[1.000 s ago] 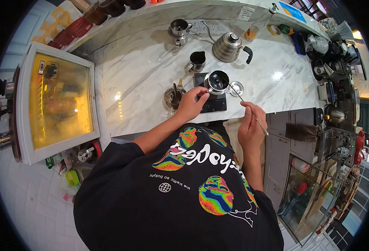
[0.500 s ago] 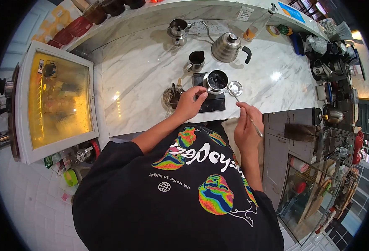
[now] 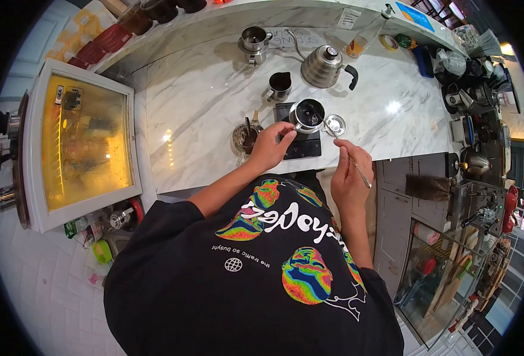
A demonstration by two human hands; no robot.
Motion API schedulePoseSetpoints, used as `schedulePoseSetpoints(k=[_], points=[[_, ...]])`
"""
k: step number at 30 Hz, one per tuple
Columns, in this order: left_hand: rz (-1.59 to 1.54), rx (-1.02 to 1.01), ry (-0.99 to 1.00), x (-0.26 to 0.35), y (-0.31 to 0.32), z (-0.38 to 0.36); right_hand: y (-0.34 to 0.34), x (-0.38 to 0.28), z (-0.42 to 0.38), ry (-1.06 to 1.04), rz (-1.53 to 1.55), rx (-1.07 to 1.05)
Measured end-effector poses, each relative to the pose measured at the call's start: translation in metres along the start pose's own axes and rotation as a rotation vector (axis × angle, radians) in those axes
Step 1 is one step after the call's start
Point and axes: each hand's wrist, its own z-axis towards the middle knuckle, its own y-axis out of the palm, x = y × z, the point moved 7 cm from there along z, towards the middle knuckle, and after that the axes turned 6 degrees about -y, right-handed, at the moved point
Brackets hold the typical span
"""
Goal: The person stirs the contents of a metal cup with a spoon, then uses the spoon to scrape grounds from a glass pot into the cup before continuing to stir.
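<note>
Dark liquid fills part of a metal cup [image 3: 297, 126], which stands on a black scale [image 3: 305, 149]. My left hand [image 3: 270, 146] pinches the cup at its near left side. A long metal spoon [image 3: 363, 174] is held in my right hand [image 3: 352, 172], its far end reaching over the cup's rim into the liquid. Beside the cup on the right lies a small round metal lid [image 3: 335, 125]. To the left of my left hand sits a glass vessel [image 3: 238, 137] with a dark utensil in it. A small metal pitcher [image 3: 280, 87] stands behind the scale.
A gooseneck kettle [image 3: 322, 68] stands at the back of the marble counter [image 3: 197, 107]. Stacked metal cups [image 3: 254, 44] are further left. A glass-doored white cabinet [image 3: 90, 139] borders the counter's left end. Coffee gear and a kettle [image 3: 475, 161] line the right side.
The spoon and my right hand have shifted slightly, and the spoon's angle at the cup differs a little. My left hand has stayed at the cup.
</note>
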Motion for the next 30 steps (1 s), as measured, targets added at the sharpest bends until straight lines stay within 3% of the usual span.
schedulePoseSetpoints(k=[30], points=[[-0.015, 0.003, 0.023, -0.002, -0.002, 0.001, -0.007, 0.009, 0.001, 0.076, -0.042, -0.008]])
